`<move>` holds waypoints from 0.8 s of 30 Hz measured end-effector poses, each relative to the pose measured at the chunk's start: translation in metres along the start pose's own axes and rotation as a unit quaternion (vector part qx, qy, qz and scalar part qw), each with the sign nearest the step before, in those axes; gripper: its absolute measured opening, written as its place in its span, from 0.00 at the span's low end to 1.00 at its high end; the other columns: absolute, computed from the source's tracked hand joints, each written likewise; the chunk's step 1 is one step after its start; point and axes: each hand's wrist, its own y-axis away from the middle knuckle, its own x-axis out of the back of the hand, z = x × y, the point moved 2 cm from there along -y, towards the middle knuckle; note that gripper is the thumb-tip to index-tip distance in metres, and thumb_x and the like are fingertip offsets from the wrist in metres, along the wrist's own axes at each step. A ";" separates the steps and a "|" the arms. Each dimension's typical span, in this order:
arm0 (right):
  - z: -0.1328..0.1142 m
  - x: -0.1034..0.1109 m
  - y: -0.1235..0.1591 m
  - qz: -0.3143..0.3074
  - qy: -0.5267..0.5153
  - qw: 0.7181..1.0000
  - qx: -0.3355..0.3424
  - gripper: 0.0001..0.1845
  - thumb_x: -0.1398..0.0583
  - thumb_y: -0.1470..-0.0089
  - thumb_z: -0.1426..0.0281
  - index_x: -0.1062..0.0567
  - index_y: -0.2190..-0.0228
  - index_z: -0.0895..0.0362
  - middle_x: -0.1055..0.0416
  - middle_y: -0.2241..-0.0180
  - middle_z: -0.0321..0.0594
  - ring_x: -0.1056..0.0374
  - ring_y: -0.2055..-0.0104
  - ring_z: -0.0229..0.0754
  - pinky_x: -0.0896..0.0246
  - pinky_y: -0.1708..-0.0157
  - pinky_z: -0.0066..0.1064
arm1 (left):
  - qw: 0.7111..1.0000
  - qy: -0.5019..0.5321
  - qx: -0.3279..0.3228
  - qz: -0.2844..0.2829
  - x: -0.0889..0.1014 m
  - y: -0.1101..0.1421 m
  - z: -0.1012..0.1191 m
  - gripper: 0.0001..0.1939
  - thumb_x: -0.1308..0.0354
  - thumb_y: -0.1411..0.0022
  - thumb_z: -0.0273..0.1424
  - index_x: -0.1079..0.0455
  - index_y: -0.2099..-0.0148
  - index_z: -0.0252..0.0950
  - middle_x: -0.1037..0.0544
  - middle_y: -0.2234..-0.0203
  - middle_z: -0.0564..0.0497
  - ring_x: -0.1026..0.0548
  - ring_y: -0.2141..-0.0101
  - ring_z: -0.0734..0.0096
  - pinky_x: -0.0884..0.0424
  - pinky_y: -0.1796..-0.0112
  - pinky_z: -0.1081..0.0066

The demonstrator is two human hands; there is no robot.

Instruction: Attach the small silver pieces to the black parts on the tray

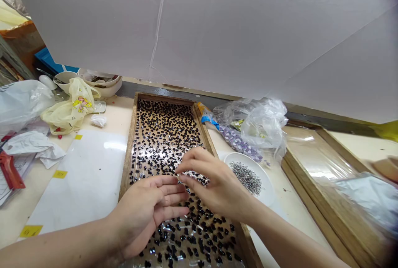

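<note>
A long wooden tray (128, 152) lined with clear film holds several small black beads (164, 131). My left hand (146, 212) lies over the tray's near part, palm turned up and fingers stretched out toward the right. My right hand (211, 183) hovers just right of it with its fingers bent in a pinch near the left fingertips. A small shiny bit shows at the pinch, too small to name. Both forearms come in from the bottom edge.
A white dish (264, 172) of thin metal pins sits right of the tray, behind it clear plastic bags (258, 123). A second wooden tray (329, 201) lies at right. Crumpled bags, paper, white bowls (102, 83) and a red tool (10, 172) crowd the left. A white sheet hangs behind.
</note>
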 end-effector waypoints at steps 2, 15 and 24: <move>-0.018 -0.003 0.010 -0.024 -0.057 0.998 0.002 0.09 0.43 0.49 0.79 0.28 0.67 0.56 0.34 0.68 0.41 0.38 0.64 0.40 0.38 0.68 0.31 | 0.999 -0.002 -0.021 -0.025 -0.001 0.000 -0.001 0.19 0.52 0.48 0.16 0.33 0.52 0.24 0.25 0.57 0.37 0.27 0.57 0.63 0.34 0.52 0.63; -0.042 -0.021 0.020 0.077 -0.019 0.994 0.073 0.09 0.46 0.49 0.82 0.30 0.68 0.59 0.34 0.70 0.43 0.41 0.68 0.40 0.40 0.69 0.33 | 0.997 0.026 -0.051 -0.047 -0.002 0.002 -0.002 0.22 0.56 0.52 0.14 0.31 0.56 0.27 0.24 0.60 0.43 0.27 0.59 0.66 0.34 0.56 0.68; 0.031 -0.015 -0.020 0.107 0.115 0.988 0.001 0.05 0.45 0.49 0.77 0.31 0.74 0.58 0.34 0.71 0.42 0.38 0.66 0.42 0.41 0.66 0.35 | 0.999 0.032 0.024 -0.001 0.000 0.006 -0.005 0.19 0.51 0.45 0.23 0.37 0.51 0.19 0.26 0.56 0.30 0.27 0.53 0.54 0.34 0.50 0.58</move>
